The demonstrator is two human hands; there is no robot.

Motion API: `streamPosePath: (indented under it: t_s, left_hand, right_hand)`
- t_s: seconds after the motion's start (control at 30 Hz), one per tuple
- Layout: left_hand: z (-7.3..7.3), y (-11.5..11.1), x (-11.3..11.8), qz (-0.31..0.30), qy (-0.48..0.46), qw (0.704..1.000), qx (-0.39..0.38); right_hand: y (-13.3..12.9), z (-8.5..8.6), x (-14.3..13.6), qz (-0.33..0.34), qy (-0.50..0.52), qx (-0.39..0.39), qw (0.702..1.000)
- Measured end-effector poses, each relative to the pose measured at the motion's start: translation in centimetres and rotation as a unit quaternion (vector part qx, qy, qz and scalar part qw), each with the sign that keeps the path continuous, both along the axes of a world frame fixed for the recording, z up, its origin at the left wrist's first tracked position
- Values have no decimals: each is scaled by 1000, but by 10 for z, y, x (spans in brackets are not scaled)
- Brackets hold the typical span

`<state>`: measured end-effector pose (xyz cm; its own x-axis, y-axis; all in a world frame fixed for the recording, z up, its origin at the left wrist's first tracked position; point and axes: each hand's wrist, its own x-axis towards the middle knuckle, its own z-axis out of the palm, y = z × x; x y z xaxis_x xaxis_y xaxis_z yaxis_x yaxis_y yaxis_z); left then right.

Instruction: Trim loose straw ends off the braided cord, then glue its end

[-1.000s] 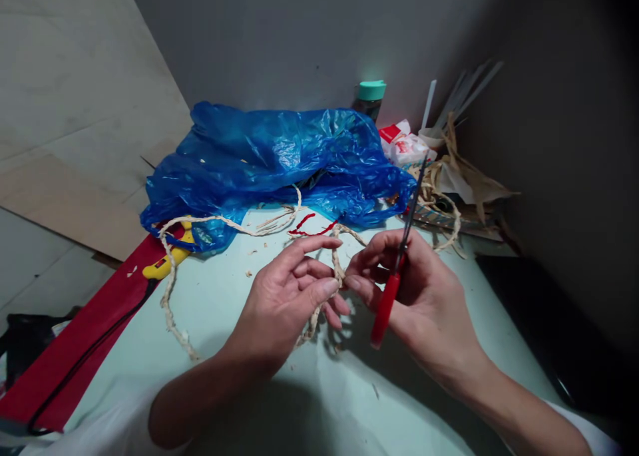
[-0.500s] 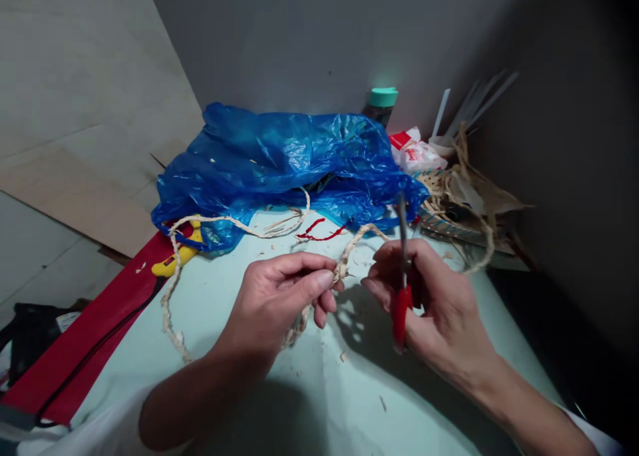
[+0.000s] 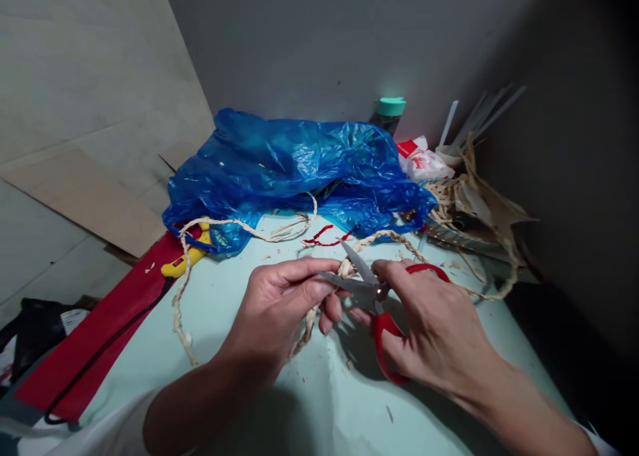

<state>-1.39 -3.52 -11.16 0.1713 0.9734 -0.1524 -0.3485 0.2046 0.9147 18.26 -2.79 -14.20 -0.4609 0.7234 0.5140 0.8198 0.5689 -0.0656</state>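
My left hand point(image 3: 287, 299) pinches a pale braided natural-fibre cord point(image 3: 309, 323) between thumb and fingers, near a thicker lump in the braid. My right hand point(image 3: 434, 316) grips red-handled scissors point(image 3: 362, 279), thumb through the lower loop. The scissor blades are spread and straddle the cord just beside my left fingertips. From there the cord runs right toward a basket, and another length loops round on the left. Part of the cord under my left hand is hidden.
A crumpled blue plastic bag point(image 3: 294, 156) lies at the back. Left of it is a yellow-handled tool point(image 3: 187, 259). A woven basket point(image 3: 449, 233) with fibre strips, a green-lidded jar point(image 3: 391, 113) and red string point(image 3: 324, 237) are also there. Small scraps dot the pale green tabletop point(image 3: 344, 409).
My right hand has swung the scissors from upright to pointing left, and their blades have opened around the cord. My left hand keeps its pinch. The view has shifted slightly.
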Motion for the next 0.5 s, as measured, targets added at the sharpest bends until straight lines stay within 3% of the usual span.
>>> streamPosePath:
  t_s: [0.2, 0.5]
  left_hand:
    - [2, -1, 3, 14, 43, 999, 18]
    - [5, -3, 1, 20, 126, 991, 44]
  right_hand:
    - [-2, -1, -3, 13, 1, -21, 1000]
    - [-1, 1, 2, 23, -58, 39, 997]
